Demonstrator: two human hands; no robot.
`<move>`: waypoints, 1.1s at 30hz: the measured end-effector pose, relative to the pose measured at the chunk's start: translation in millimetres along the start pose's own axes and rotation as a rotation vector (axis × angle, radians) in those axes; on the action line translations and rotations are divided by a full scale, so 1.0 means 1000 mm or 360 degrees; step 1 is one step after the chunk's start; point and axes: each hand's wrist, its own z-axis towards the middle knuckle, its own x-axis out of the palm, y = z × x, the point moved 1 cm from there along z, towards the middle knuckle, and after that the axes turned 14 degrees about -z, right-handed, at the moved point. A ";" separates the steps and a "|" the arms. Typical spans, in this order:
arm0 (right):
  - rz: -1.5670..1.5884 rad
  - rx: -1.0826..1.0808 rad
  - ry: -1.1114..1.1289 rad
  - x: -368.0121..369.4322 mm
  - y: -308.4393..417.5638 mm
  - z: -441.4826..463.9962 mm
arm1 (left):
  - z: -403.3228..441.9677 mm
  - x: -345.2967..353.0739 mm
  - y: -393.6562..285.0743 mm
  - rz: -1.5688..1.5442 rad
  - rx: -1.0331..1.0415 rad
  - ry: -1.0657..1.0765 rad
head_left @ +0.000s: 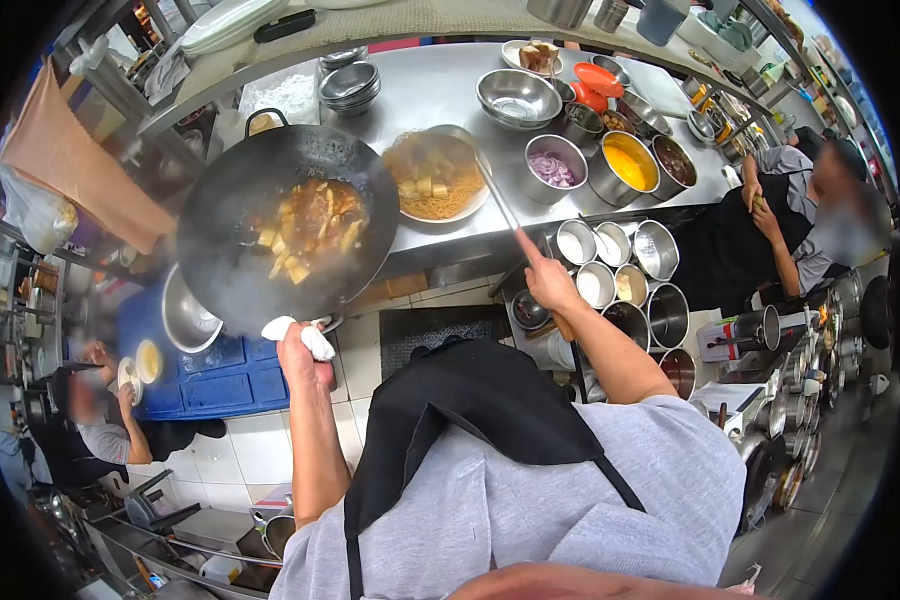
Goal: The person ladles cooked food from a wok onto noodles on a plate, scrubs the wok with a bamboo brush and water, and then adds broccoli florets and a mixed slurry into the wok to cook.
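Grasping, in the left grip (304,365), a bunched white cloth (318,343) at the near rim of the black wok (220,195), presumably to shield the skin from hot metal; cannot tell how any handle lies beneath, being hidden there. Clenched, in the right grip (550,283), around the long shaft of a ladle (500,197), likely held well back from heat and steam; reaching with its far end to the far side of the plate (475,209). Holding the wok, with sauced, steaming food (320,225) inside, just left of the plate and its noodles (455,190), apparently for a short reach between. Set to the right on the steel desk (415,90), in open containers (560,196): sliced purple onion (552,168) and yellow liquid (630,160), perhaps uncovered for ready scooping
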 end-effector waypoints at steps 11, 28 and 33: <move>0.1510 0.0072 0.0244 -0.061 0.005 -0.002 | -0.009 0.023 0.001 0.0047 -0.0016 -0.0069; 0.2100 -0.0241 0.0691 -0.084 0.021 -0.008 | -0.006 0.028 0.012 0.0031 0.0113 -0.0087; 0.0758 -0.0446 0.0347 -0.064 0.057 0.045 | -0.004 0.038 0.015 0.0144 0.0080 0.0119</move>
